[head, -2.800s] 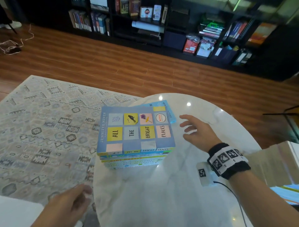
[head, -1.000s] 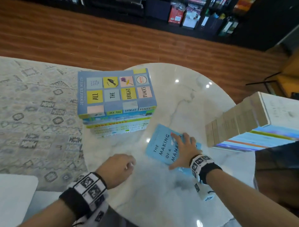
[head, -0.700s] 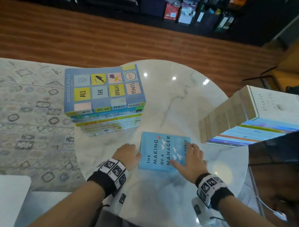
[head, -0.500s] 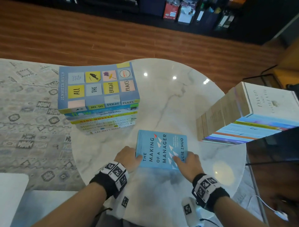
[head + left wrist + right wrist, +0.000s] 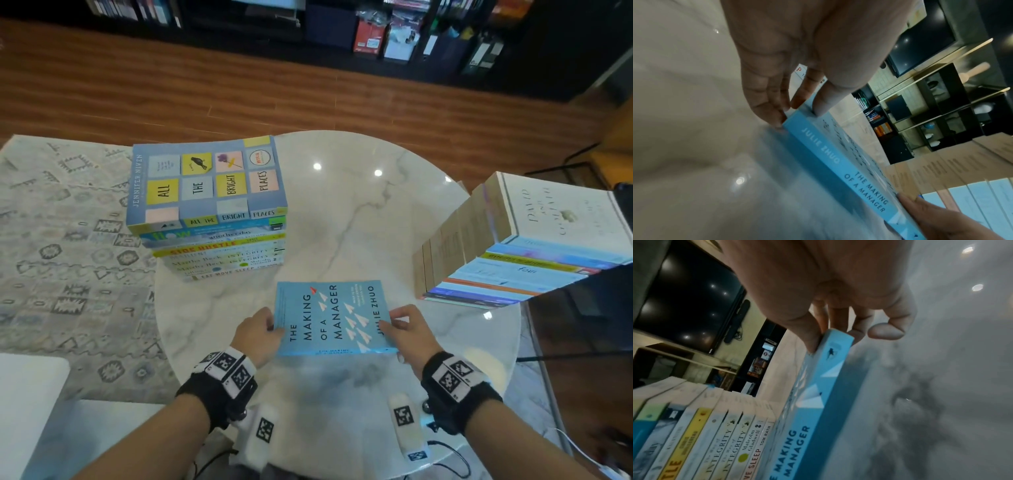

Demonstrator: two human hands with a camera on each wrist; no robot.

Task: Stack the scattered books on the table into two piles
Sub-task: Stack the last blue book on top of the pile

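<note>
The light blue book "The Making of a Manager" (image 5: 334, 317) is at the near middle of the round marble table (image 5: 359, 212). My left hand (image 5: 274, 329) pinches its left edge, thumb on the cover and fingers under the spine end (image 5: 797, 110). Holding the right edge the same way is my right hand (image 5: 387, 325), thumb on top and fingers curled beneath (image 5: 830, 337). A pile topped by "All the Bright Places" (image 5: 205, 185) stands at the table's left. At the right stands a second pile topped by a white book (image 5: 555, 209).
A patterned rug (image 5: 68, 257) lies on the wood floor left of the table. Dark bookshelves (image 5: 376, 31) line the far wall. A white seat edge (image 5: 30, 394) is at the near left. Bare marble lies between the two piles.
The right hand slid the blue book from behind the left pile to the near middle and turned it square. The left hand came to its left edge; both hands now grip it.
</note>
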